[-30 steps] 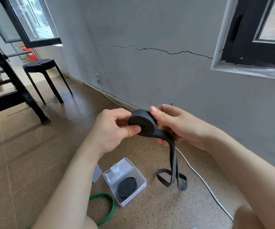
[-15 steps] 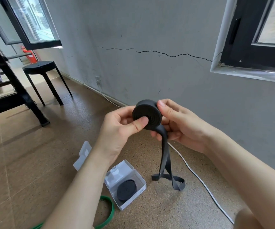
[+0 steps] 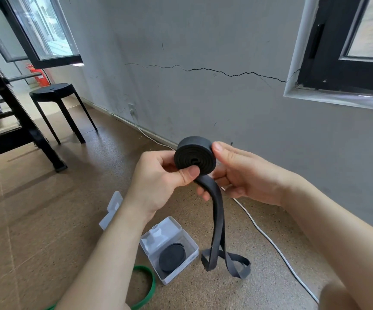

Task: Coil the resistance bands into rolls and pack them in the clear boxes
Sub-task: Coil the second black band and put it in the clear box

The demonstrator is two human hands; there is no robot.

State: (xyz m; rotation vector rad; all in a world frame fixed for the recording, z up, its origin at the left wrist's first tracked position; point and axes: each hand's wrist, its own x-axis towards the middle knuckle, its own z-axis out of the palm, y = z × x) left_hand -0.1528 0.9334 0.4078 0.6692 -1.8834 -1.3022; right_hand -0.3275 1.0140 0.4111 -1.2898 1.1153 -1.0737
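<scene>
Both hands hold a partly coiled black resistance band [image 3: 195,155] in the air in front of me. My left hand [image 3: 158,186] pinches the roll, its thumb on the spiral face. My right hand [image 3: 241,173] grips the roll's right side, thumb on the rim. The band's loose tail [image 3: 218,220] hangs down and ends in a loop on the floor. Below, an open clear box [image 3: 174,238] holds another black roll [image 3: 171,257]. A green band [image 3: 151,285] lies on the floor to its left, partly hidden by my left forearm.
A second clear box piece [image 3: 111,209] lies on the floor left of my left wrist. A white cable [image 3: 270,240] runs along the floor by the grey wall. A black stool [image 3: 55,95] and a black metal frame [image 3: 20,121] stand at the left.
The roll has grown as more of the band is wound on, and the hanging tail is shorter. Both hands rose slightly with the roll.
</scene>
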